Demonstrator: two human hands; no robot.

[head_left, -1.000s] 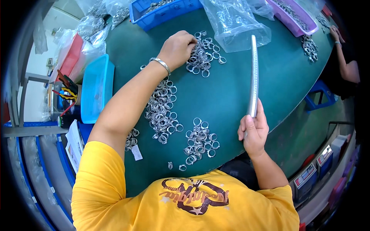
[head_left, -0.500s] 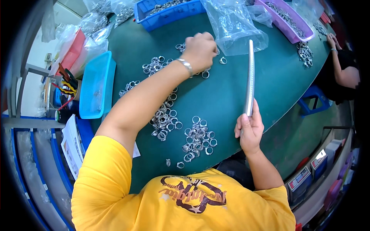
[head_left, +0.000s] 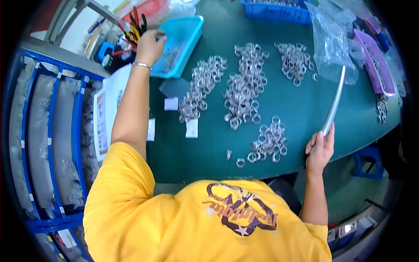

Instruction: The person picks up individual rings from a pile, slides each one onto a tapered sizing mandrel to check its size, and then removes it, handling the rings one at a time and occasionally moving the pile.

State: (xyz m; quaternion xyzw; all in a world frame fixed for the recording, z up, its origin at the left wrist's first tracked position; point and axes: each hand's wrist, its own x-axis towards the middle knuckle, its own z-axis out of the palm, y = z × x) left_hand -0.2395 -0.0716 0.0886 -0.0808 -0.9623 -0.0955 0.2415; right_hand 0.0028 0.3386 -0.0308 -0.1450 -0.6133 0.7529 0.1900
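Observation:
My left hand is over the left edge of a light-blue plastic tray, close to several pliers with coloured handles. Its fingers are curled together; a small greyish thing shows at the fingertips, too small to name. My right hand grips the lower end of a long, tapered silver ring mandrel, which points away from me and leans right. Metal rings lie on the green table in several heaps: a left heap, a middle heap, a far-right heap and a near heap.
A clear plastic bag lies beyond the mandrel's tip. Farther off are a blue bin and a purple basket, both with metal pieces. Small white paper slips lie by the left heap. Blue-edged shelving stands at the left.
My left hand has left the ring heaps and moved left to the light-blue tray. The view has swung left. My right hand keeps its hold on the ring mandrel, which now leans more to the right.

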